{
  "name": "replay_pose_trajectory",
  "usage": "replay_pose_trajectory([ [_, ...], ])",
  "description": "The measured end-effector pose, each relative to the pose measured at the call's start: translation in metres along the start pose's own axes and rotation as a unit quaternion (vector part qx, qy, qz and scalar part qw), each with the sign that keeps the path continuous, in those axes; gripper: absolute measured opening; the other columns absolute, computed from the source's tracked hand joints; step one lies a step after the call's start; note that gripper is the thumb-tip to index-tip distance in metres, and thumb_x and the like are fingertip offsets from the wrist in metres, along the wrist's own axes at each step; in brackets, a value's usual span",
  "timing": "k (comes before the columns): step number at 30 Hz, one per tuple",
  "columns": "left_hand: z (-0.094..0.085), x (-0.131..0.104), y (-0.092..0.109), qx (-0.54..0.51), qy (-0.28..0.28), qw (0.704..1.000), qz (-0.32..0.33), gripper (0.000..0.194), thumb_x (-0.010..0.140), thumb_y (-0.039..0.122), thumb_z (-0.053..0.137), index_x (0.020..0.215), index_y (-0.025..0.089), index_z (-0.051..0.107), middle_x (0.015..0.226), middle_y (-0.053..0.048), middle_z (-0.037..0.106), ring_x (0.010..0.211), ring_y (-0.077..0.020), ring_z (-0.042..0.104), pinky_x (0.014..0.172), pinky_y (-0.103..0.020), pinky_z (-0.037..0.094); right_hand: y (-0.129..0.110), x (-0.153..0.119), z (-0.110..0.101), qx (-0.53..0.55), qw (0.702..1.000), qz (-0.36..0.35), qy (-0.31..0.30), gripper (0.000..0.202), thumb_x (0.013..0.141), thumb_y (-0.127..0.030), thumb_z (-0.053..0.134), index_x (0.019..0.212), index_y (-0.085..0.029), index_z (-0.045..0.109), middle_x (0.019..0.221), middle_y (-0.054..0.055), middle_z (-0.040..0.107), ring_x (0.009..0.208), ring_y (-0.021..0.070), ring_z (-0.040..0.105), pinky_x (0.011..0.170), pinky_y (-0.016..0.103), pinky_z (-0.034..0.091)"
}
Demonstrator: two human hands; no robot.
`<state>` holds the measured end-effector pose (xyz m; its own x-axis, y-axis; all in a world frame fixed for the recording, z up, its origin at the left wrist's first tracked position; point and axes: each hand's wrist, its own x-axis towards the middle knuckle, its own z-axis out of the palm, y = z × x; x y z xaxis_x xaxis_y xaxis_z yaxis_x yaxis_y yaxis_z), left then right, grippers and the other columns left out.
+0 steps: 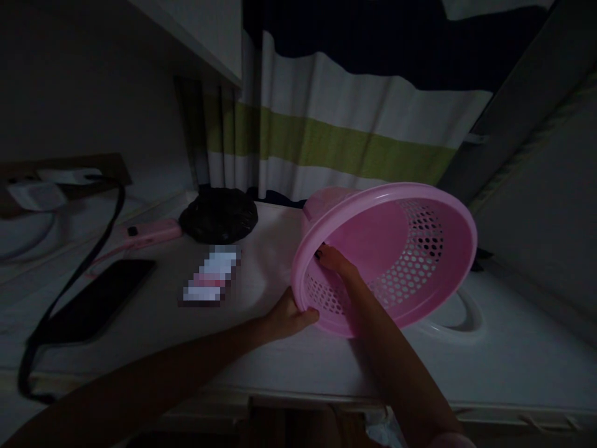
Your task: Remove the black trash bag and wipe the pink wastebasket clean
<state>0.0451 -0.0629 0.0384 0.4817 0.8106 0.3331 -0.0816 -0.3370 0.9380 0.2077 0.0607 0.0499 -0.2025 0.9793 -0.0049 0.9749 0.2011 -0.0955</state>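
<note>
A pink plastic basket (380, 242) with rows of holes in its wall is tipped over on the white tabletop, its wide mouth towards me. My left hand (295, 316) is closed on the lower left of its rim, thumb over the edge. Reaching inside through the mouth, my right hand (332, 256) is at the left inner wall with its fingers curled. Something small and dark shows at those fingertips; I cannot make out what it is. Partly behind the basket lies a white ring (473, 320) on the tabletop.
Left of the basket lie a black plastic bag bundle (219, 216), a blurred-out phone-like item (211, 277), a pink device (152, 231) and a dark tablet (96, 302). A black cable (84, 264) runs from plugs to the table's front edge. Behind hangs a striped curtain (336, 134).
</note>
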Motion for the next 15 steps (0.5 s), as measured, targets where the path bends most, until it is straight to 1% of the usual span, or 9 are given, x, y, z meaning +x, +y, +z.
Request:
replay_pose_trajectory([
  [2, 0.0, 0.0, 0.001, 0.0, -0.002, 1.0, 0.002, 0.014, 0.058, 0.014, 0.054, 0.072, 0.015, 0.057, 0.079, -0.005, 0.063, 0.082, -0.0201, 0.056, 0.077, -0.032, 0.047, 0.0, 0.002, 0.002, -0.003, 1.0, 0.012, 0.004, 0.036, 0.085, -0.018, 0.035, 0.117, -0.014, 0.052, 0.123, 0.011, 0.052, 0.106, 0.0193, 0.053, 0.087, 0.027, 0.04],
  [5, 0.0, 0.001, 0.001, 0.007, -0.002, 1.0, 0.002, 0.011, 0.059, 0.016, 0.054, 0.069, 0.015, 0.056, 0.077, -0.005, 0.062, 0.081, -0.0202, 0.055, 0.076, -0.032, 0.047, 0.0, 0.004, 0.004, -0.006, 0.999, 0.047, 0.016, 0.038, 0.087, -0.026, 0.032, 0.118, -0.012, 0.05, 0.123, 0.014, 0.051, 0.108, 0.0219, 0.051, 0.086, 0.031, 0.041],
  [9, -0.002, 0.003, 0.001, 0.003, 0.005, 1.0, 0.003, 0.01, 0.059, 0.018, 0.052, 0.068, 0.015, 0.054, 0.072, -0.004, 0.06, 0.075, -0.0188, 0.055, 0.071, -0.032, 0.048, 0.002, 0.01, 0.008, -0.01, 0.994, 0.102, 0.03, 0.044, 0.089, -0.032, 0.026, 0.116, -0.008, 0.051, 0.12, 0.018, 0.051, 0.111, 0.0251, 0.048, 0.087, 0.036, 0.041],
  [12, -0.004, 0.006, 0.0, -0.004, 0.012, 1.0, -0.001, 0.014, 0.058, 0.019, 0.052, 0.071, 0.015, 0.055, 0.073, -0.004, 0.06, 0.072, -0.0182, 0.055, 0.07, -0.032, 0.048, 0.001, 0.018, 0.01, -0.011, 0.99, 0.133, 0.038, 0.047, 0.089, -0.035, 0.024, 0.113, -0.006, 0.053, 0.118, 0.02, 0.053, 0.109, 0.0264, 0.05, 0.086, 0.037, 0.041],
  [15, -0.004, 0.007, -0.002, -0.011, 0.017, 1.0, -0.001, 0.022, 0.058, 0.019, 0.053, 0.08, 0.014, 0.056, 0.081, -0.005, 0.062, 0.079, -0.0192, 0.056, 0.076, -0.034, 0.047, 0.0, 0.023, 0.01, -0.011, 0.988, 0.149, 0.041, 0.049, 0.089, -0.035, 0.024, 0.11, -0.005, 0.055, 0.112, 0.022, 0.056, 0.105, 0.0273, 0.053, 0.082, 0.038, 0.043],
])
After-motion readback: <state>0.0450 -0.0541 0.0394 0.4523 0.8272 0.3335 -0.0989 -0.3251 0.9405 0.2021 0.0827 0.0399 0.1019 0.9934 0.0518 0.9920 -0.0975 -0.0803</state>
